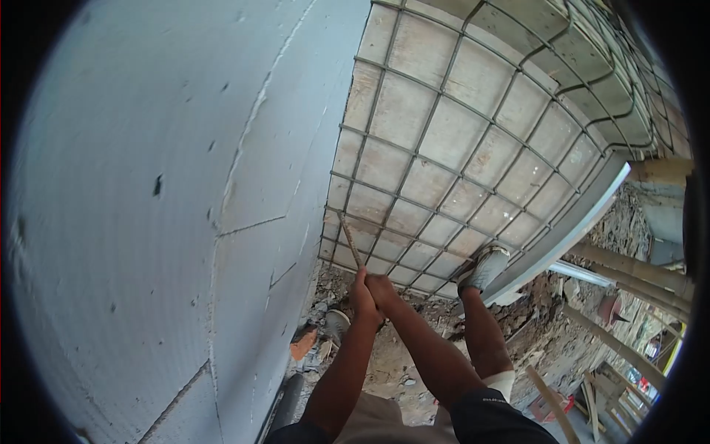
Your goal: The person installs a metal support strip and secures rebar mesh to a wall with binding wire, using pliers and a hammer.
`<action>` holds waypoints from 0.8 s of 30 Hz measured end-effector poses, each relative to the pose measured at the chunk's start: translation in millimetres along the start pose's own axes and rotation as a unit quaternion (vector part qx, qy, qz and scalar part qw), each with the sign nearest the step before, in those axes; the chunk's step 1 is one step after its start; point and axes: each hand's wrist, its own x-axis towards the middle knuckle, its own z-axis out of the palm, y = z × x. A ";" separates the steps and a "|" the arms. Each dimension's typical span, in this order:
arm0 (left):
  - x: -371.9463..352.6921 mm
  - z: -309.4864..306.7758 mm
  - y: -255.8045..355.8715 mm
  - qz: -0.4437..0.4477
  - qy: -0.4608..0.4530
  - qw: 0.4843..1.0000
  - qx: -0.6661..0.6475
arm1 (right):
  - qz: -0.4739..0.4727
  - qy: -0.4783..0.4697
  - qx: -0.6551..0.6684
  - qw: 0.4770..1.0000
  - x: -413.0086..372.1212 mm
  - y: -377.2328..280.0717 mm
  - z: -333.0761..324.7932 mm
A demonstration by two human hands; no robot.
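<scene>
Both my hands are wrapped round a thin metal bar (350, 240), one close against the other. My left hand (362, 297) is on the left side and my right hand (381, 291) is just beside it. The bar's far end reaches the lower left corner of a grid of tied steel rods (441, 92), next to the wall. Pale boards (472, 111) lie behind the grid. Whether the bar's tip hooks onto a rod is too small to tell.
A grey wall (170, 185) fills the left side. One shoe (488, 268) rests on the grid's lower edge, the other (337, 324) on rubble. Broken brick (302, 345) lies by the wall. Wooden poles (629, 270) cross at the right.
</scene>
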 end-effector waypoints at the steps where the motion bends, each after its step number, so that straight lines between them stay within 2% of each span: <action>1: -6.0 2.0 -1.8 0.058 0.035 0.996 0.064 | -0.043 -0.058 -0.008 0.997 10.1 14.2 2.5; 2: -13.2 4.9 -2.3 0.116 0.073 0.982 0.127 | -0.043 -0.068 -0.009 0.997 3.0 5.1 -0.8; 3: -23.9 12.0 -1.5 0.120 0.081 0.982 0.122 | 0.026 -0.080 0.116 0.990 -18.6 -17.4 -9.0; 4: -36.6 21.8 0.9 0.185 0.099 0.955 0.211 | 0.097 -0.089 0.238 0.962 -25.1 -29.5 -15.4; 5: -40.7 25.0 0.5 0.244 0.120 0.915 0.298 | 0.102 -0.099 0.236 0.961 -16.4 -23.0 -16.2; 7: -30.8 17.4 -6.9 0.260 0.133 0.901 0.320 | 0.180 -0.178 0.392 0.884 -4.9 -4.8 -18.0; 8: -29.6 15.6 -10.3 0.276 0.133 0.886 0.348 | 0.191 -0.190 0.385 0.883 -3.0 3.1 -18.0; 10: -34.0 19.0 -11.5 0.280 0.150 0.884 0.343 | 0.189 -0.275 0.552 0.764 -2.0 12.3 -16.3; 11: -34.8 23.5 -7.3 0.293 0.147 0.879 0.345 | 0.196 -0.291 0.543 0.763 -3.3 3.3 -20.3; 12: -33.4 24.1 -5.8 0.301 0.163 0.877 0.336 | 0.242 -0.286 0.569 0.732 -5.5 -6.0 -26.0; 13: -34.1 22.3 -8.2 0.249 0.196 0.914 0.256 | 0.291 -0.277 0.591 0.699 -5.2 -10.1 -29.5; 14: -37.1 23.1 -11.1 0.193 0.224 0.940 0.169 | 0.303 -0.291 0.577 0.700 -1.3 2.2 -26.1; 15: -38.2 25.4 -11.1 0.169 0.234 0.946 0.148 | 0.285 -0.316 0.577 0.697 3.6 20.4 -20.3; 16: -39.8 28.6 -9.2 0.179 0.245 0.943 0.136 | 0.264 -0.342 0.579 0.692 9.5 30.0 -15.1; 17: -42.2 31.6 -8.0 0.158 0.241 0.948 0.136 | 0.306 -0.267 0.545 0.734 1.8 5.2 -18.0; 18: -43.5 37.6 -10.1 0.137 0.237 0.952 0.136 | 0.311 -0.280 0.535 0.734 1.8 4.4 -26.0; 20: -46.3 60.4 -15.3 0.173 0.232 0.950 0.118 | 0.278 -0.369 0.488 0.740 10.0 7.6 -44.0; 21: -43.1 67.1 -22.9 0.194 0.219 0.950 0.110 | 0.281 -0.350 0.464 0.764 10.6 7.4 -48.3; 22: -34.5 65.4 -37.9 0.191 0.230 0.949 0.105 | 0.292 -0.354 0.459 0.761 13.2 20.5 -54.7; 24: -19.9 52.7 -54.7 0.290 0.252 0.898 0.215 | 0.217 -0.381 0.476 0.762 17.7 35.3 -50.8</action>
